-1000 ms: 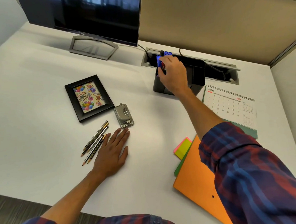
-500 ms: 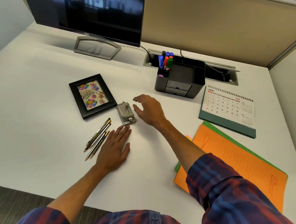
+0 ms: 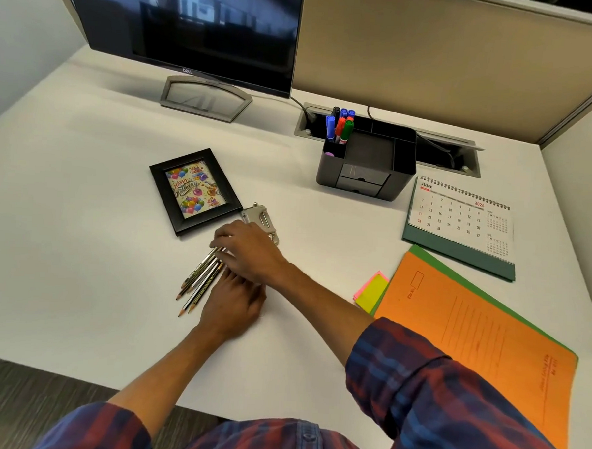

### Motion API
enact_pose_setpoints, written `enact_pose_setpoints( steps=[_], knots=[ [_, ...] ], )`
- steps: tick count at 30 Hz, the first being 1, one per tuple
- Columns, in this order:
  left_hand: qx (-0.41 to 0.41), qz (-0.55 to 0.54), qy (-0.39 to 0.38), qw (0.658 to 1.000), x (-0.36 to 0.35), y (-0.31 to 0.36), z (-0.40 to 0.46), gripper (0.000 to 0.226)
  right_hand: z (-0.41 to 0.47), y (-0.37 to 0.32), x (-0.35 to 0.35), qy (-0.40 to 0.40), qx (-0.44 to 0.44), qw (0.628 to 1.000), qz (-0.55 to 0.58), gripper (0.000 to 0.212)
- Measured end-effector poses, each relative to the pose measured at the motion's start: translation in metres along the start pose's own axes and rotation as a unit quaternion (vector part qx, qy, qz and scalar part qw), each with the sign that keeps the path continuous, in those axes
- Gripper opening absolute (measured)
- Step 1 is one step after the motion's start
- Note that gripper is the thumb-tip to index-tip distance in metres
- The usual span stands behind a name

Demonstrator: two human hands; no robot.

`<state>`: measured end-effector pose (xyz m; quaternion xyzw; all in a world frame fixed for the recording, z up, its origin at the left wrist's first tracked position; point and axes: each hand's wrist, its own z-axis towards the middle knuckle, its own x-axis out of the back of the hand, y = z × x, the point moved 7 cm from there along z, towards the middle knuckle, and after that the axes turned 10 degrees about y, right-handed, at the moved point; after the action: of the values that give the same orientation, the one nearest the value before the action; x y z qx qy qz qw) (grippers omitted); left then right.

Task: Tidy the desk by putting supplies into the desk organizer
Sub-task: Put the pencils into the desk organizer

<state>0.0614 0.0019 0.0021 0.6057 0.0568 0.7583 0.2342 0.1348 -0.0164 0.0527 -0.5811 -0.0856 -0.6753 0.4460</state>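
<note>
At the left of centre of the frame lies the picture frame [image 3: 195, 191], flat on the desk [image 3: 80, 247]; it is not a supply, so I judge it remains in place. Just below and to its right lies the bundle of pencils [image 3: 199, 279], side by side, sharpened tips toward the lower left. They lie close together, so I judge that one grasp can take them all.

My left hand [image 3: 233, 305] rests flat on the desk just beside the pencils, fingers straight and relaxed, holding nothing. From its position I judge that it serves as a stop to keep the pencils from rolling apart.

My right hand [image 3: 252, 253] crosses above the left, with curled fingers reaching down onto the upper ends of the pencils. The fingertips meet the pencils, but whether they have closed into a grasp cannot be determined. The metal stapler [image 3: 259, 217] lies immediately above this hand, partly covered by it.

In the upper centre-right stands the desk organizer [image 3: 366, 166], well apart from the pencils. Its left rear compartment already holds upright markers [image 3: 341, 125]; the other compartments appear free for the pencils.

Farther right are the sticky notes [image 3: 371, 290], the orange folder [image 3: 470, 336] and the desk calendar [image 3: 462, 222].
</note>
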Motion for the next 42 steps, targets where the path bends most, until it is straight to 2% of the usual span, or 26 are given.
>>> enact_pose_setpoints(
  steps=[4,9,13,23,28,31,34,37,40,42],
  knots=[
    [0.015,0.035,-0.027,0.999,-0.006,-0.005,-0.003,0.038,0.012,-0.017,-0.016,-0.075,0.068,0.992,-0.077,0.032],
    [0.026,0.029,-0.031,0.999,-0.008,-0.009,-0.004,0.038,0.013,-0.019,-0.034,-0.138,0.103,0.974,-0.149,0.026],
    [0.014,0.005,-0.003,1.0,-0.005,-0.007,-0.001,0.037,0.014,-0.011,-0.029,-0.141,0.08,0.978,-0.129,0.029],
    [-0.008,-0.013,0.008,1.0,-0.003,-0.002,0.002,0.043,0.019,0.003,-0.024,-0.126,0.079,0.981,-0.122,0.015],
    [-0.004,-0.012,0.01,1.0,-0.002,-0.001,0.001,0.043,0.014,0.011,-0.007,-0.059,0.041,0.997,-0.031,0.016],
    [0.001,-0.005,-0.003,1.0,-0.007,-0.002,0.0,0.05,0.011,0.023,0.012,0.005,-0.04,0.997,0.064,0.015],
    [0.009,-0.001,-0.022,1.0,-0.013,-0.006,-0.002,0.056,0.01,0.037,0.033,0.067,-0.105,0.986,0.107,0.019],
    [0.011,-0.003,-0.027,1.0,-0.014,-0.008,-0.002,0.057,0.006,0.056,0.063,0.144,-0.161,0.965,0.145,0.019],
    [0.012,-0.002,-0.028,1.0,-0.016,-0.009,-0.003,0.058,-0.005,0.08,0.094,0.215,-0.222,0.925,0.222,0.012],
    [0.017,-0.005,-0.026,1.0,-0.016,-0.01,-0.004,0.058,-0.012,0.098,0.114,0.259,-0.252,0.902,0.236,0.019]
  ],
)
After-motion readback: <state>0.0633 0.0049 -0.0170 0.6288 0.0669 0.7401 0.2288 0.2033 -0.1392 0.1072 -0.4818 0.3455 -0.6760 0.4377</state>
